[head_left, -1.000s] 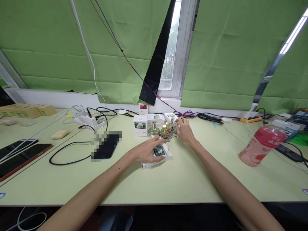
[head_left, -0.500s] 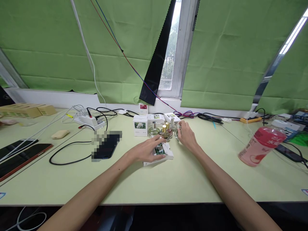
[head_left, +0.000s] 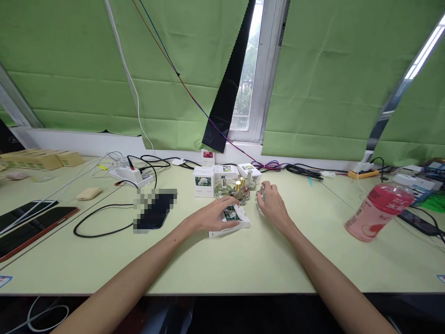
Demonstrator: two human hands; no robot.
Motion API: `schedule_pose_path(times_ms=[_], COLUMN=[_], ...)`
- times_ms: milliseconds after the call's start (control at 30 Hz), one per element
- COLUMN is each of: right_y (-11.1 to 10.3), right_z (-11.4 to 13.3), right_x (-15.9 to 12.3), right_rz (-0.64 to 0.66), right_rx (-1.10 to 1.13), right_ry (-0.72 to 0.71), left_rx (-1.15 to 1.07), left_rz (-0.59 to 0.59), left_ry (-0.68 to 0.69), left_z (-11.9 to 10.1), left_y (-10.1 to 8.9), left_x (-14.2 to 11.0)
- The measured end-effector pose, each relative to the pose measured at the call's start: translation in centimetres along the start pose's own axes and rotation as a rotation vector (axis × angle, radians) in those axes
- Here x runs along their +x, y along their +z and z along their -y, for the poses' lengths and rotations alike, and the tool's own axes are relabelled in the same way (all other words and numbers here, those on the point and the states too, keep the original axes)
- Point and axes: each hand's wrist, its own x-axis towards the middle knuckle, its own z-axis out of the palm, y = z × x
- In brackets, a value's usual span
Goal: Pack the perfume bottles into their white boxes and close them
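Observation:
My left hand [head_left: 216, 215] spans a white perfume box [head_left: 246, 222] that lies on the table, thumb on the near side and fingers on the far side. The box has a flower picture, and its right end looks open. My right hand [head_left: 274, 204] has its fingers closed on a clear glass perfume bottle [head_left: 258, 200] just right of the other bottles; the hand partly hides it. Between my hands and a bit farther back stand several perfume bottles, among them a gold-capped bottle [head_left: 238, 192] and a silver-capped bottle [head_left: 222, 188].
Behind the bottles, a white box with a flower picture [head_left: 204, 182] stands beside other small boxes. A black phone [head_left: 155, 213] and cable lie to the left. A pink drink bottle [head_left: 377, 211] leans in view on the right. Cables [head_left: 302, 170] run along the wall.
My right hand has drawn the perfume bottle slightly nearer to me, away from the grouped bottles. My left hand stays at the white box, almost unmoved.

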Motion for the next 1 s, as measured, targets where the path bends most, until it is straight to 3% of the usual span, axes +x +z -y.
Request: schedule_pose_path(times_ms=[600,1000], right_y=[0.2,-0.1], right_z=[0.3,1.1], right_x=[-1.0,-1.6], right_rz=[-0.024,0.004], right_rx=[0.013,-0.049], right_ry=[-0.012,0.014], left_rx=[-0.017,0.05], left_rz=[0.01,-0.005], left_ry=[0.025,-0.054], left_z=[-0.1,0.0], left_y=[-0.2,-0.4], left_x=[0.7,0.1])
